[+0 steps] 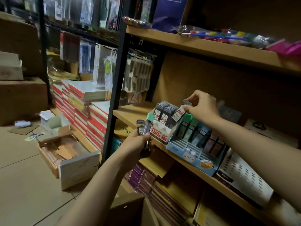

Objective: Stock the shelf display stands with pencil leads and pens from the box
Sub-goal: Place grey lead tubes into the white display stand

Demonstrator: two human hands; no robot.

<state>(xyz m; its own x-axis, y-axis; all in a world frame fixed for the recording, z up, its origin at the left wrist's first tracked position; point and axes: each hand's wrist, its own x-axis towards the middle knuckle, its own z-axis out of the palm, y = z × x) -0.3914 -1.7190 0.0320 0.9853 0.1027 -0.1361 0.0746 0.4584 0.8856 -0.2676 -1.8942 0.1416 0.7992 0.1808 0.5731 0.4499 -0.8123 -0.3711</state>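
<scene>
Right hand (202, 106): pinching one lead case (180, 112), tilted, at the right slot of the white display stand (160, 133) on the middle shelf (130, 114). Left hand (138, 142): gripping several lead cases (143, 127) just left of stand. Blue slotted stand (192, 154) adjoining. Open box (68, 158) on floor.

Open room lies above the white lead display stand (160, 130) and the blue pen stand (192, 154), up to the upper shelf board (203, 46). The black upright post (114, 95) closes the left side, and a white perforated basket (244, 176) crowds the right.
</scene>
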